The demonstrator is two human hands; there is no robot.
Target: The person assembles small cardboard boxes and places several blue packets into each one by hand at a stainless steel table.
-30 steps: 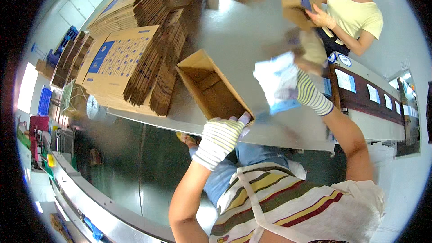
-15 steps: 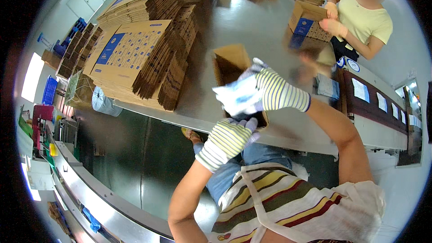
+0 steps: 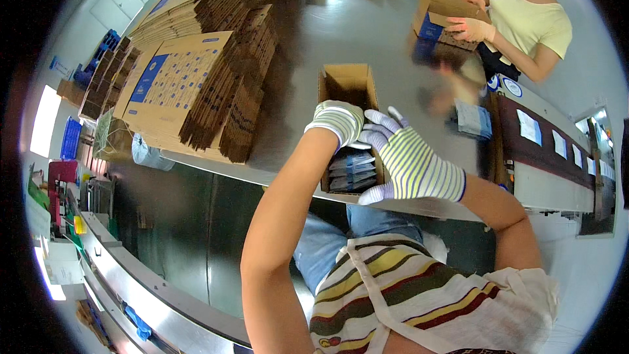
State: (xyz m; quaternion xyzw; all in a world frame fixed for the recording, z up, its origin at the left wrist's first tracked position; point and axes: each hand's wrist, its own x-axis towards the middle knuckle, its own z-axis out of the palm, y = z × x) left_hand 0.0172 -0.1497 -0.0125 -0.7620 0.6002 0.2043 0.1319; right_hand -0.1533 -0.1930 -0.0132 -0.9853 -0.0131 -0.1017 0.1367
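Observation:
An open cardboard box [image 3: 348, 77] stands on the metal table in front of me. Several flat white-and-blue packets [image 3: 352, 172] lie stacked in its near end. My left hand [image 3: 337, 121], in a striped knit glove, reaches over the box's left wall with its fingers bent down inside. Those fingertips are mostly hidden, and I cannot see whether anything is in them. Along the right wall of the box lies my right hand [image 3: 419, 162], gloved alike. Its fingers are spread and its thumb stretches toward the near end, with no packet visible in it.
Tall stacks of flattened cartons [image 3: 177, 85] fill the table's left side. At right, a dark conveyor belt [image 3: 541, 141] carries spaced packets, and a small pile of packets [image 3: 473, 120] lies by its end. Across the table a co-worker in yellow handles another open box [image 3: 438, 16].
The packet my right hand held over the box is out of that hand, and its fingers have spread. My left hand moved from the near end up and into the box.

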